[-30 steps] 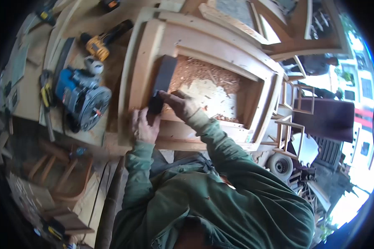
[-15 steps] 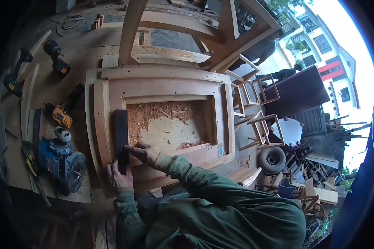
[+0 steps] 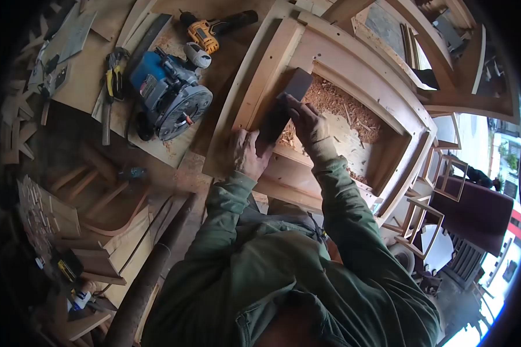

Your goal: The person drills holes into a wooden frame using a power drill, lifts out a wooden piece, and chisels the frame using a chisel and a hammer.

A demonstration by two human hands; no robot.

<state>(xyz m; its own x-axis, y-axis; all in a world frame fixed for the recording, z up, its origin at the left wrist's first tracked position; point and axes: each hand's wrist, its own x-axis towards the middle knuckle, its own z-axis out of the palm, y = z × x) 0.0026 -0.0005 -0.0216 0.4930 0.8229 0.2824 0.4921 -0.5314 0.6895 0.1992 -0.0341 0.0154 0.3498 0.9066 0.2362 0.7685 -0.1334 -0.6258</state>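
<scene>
A long dark rectangular block (image 3: 298,84) lies aslant on the left side of a wooden frame (image 3: 341,55), beside its recessed opening. My left hand (image 3: 249,155) is closed around the near end of the block, thumb toward the middle. My right hand (image 3: 311,124) has its fingers curled and pressed on the block's upper part, over the opening's edge. Any small piece under the fingers is too dark to make out. Wood shavings (image 3: 344,101) cover part of the panel inside the opening.
Left of the frame, a blue router (image 3: 168,92), a yellow drill (image 3: 202,32) and yellow-handled pliers (image 3: 116,75) lie on the bench. A wooden chair part (image 3: 107,199) and a dark pole (image 3: 156,266) are at lower left. Small wooden frames (image 3: 422,222) stand at right.
My view has swung left, so the frame appears tilted and farther right. My right hand is farther up the dark block. The left hand stays at its near end.
</scene>
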